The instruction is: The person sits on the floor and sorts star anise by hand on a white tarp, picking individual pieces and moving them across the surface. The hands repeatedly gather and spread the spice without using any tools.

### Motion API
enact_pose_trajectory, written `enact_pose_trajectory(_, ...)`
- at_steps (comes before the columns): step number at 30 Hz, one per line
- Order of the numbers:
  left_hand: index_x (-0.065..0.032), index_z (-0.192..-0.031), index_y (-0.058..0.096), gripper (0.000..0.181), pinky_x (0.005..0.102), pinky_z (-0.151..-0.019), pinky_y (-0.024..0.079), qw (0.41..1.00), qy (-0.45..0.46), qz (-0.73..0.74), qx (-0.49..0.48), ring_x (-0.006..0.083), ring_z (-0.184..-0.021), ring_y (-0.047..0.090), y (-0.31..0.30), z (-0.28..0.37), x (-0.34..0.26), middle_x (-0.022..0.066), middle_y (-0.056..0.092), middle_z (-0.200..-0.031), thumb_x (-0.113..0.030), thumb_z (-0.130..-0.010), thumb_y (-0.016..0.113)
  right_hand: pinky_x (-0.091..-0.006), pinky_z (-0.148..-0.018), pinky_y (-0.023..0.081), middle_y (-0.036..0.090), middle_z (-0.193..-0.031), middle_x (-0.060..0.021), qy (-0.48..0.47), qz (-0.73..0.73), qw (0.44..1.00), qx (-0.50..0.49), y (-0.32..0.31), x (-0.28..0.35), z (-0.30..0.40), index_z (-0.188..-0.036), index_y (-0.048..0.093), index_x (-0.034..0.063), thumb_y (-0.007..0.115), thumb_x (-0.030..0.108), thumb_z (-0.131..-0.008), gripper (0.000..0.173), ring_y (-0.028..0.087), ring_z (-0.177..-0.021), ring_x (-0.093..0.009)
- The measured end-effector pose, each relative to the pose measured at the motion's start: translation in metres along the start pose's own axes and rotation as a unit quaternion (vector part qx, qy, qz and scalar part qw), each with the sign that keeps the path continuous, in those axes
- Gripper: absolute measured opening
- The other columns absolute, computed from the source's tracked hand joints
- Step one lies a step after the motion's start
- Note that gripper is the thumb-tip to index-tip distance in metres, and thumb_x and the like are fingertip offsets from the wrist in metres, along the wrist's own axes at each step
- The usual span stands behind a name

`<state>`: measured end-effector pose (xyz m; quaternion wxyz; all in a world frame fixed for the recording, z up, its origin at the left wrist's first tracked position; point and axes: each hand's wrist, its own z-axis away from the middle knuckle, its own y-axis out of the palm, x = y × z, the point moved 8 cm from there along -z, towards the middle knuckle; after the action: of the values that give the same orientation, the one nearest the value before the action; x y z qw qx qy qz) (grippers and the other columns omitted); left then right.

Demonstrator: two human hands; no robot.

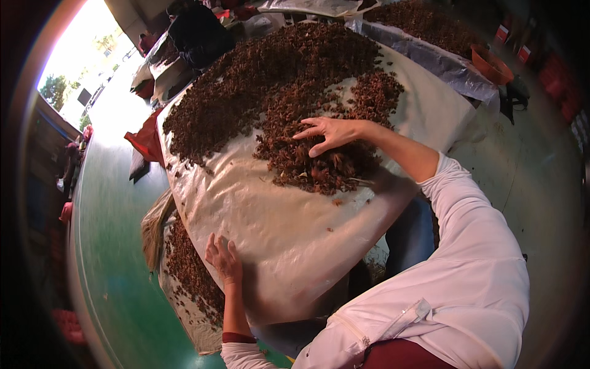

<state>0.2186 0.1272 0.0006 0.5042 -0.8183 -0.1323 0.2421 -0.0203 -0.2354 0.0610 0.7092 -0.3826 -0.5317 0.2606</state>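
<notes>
A large heap of dried, reddish-brown star-shaped pods, which look like star anise (276, 69), covers the far half of a table draped in a pale plastic sheet (230, 198). My right hand (329, 133) reaches over the nearer lobe of the heap, fingers spread and palm down; no pod shows clearly in its grip. My left hand (224, 259) rests at the left edge of the sheet, fingers apart and holding nothing. A few loose pods and a thin pale stalk (361, 181) lie by the near side of the heap.
Below the left edge, more pods (191, 263) lie on an open sack. A red bag (147, 138) hangs at the far left corner. Behind stand another pod-covered table (424, 27), an orange basin (491, 65) and a person in dark clothes (198, 34). The floor (115, 221) is green.
</notes>
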Motion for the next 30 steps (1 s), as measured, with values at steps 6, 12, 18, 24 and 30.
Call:
enact_pose_trajectory(6, -0.0038, -0.122, 0.053, 0.04, 0.0482, -0.106, 0.026, 1.0, 0.006, -0.009, 0.006, 0.0352, -0.125, 0.04, 0.0, 0.0, -0.003, 0.0173, 0.044, -0.136, -0.034, -0.098, 0.044, -0.0477, -0.107, 0.037, 0.042, -0.143, -0.0179, 0.0, -0.023, 0.971, -0.237, -0.076, -0.061, -0.045, -0.127, 0.06, 0.0145, 0.06, 0.057, -0.086, 0.059, 0.043, -0.129, -0.035)
enact_pose_trajectory(12, -0.0025, -0.124, 0.051, 0.047, 0.0482, -0.105, 0.026, 1.0, 0.0, 0.005, 0.014, 0.035, -0.127, 0.039, -0.003, -0.004, 0.0, 0.0172, 0.044, -0.138, -0.041, -0.1, 0.037, -0.053, -0.096, 0.042, 0.049, -0.135, -0.0142, 0.218, 0.148, 0.839, -0.476, -0.156, -0.206, -0.1, -0.131, 0.052, 0.0098, 0.051, 0.05, -0.091, 0.056, 0.05, -0.119, -0.036)
enact_pose_trajectory(18, -0.0013, -0.125, 0.051, 0.05, 0.0467, -0.106, 0.026, 0.998, -0.036, 0.013, 0.043, 0.035, -0.127, 0.04, 0.0, 0.002, 0.011, 0.0187, 0.044, -0.139, -0.042, -0.1, 0.035, -0.0571, -0.095, 0.039, 0.052, -0.129, -0.0169, 0.457, 0.272, 0.617, -0.58, -0.2, -0.341, 0.041, -0.127, 0.054, 0.0114, 0.044, 0.046, -0.094, 0.049, 0.049, -0.12, -0.037)
enact_pose_trajectory(24, 0.0002, -0.122, 0.052, 0.036, 0.0463, -0.104, 0.034, 0.997, 0.028, 0.067, -0.03, 0.0345, -0.121, 0.046, 0.0, -0.05, -0.006, 0.0208, 0.047, -0.133, -0.028, -0.101, 0.041, -0.0473, -0.097, 0.043, 0.057, -0.129, -0.0123, 0.553, 0.074, 0.693, -0.456, -0.198, -0.471, 0.221, -0.128, 0.056, 0.0132, 0.046, 0.052, -0.093, 0.053, 0.055, -0.116, -0.032)
enact_pose_trajectory(30, -0.0096, -0.14, 0.043, 0.047, 0.0457, -0.105, 0.037, 0.971, 0.041, 0.214, 0.097, 0.0323, -0.129, 0.042, 0.128, -0.23, -0.065, 0.0171, 0.041, -0.141, -0.034, -0.101, 0.044, -0.0455, -0.107, 0.039, 0.048, -0.139, -0.0114, 0.353, -0.021, 0.808, -0.471, -0.168, -0.478, 0.093, -0.141, 0.044, 0.0167, 0.052, 0.067, -0.085, 0.075, 0.046, -0.127, -0.031)
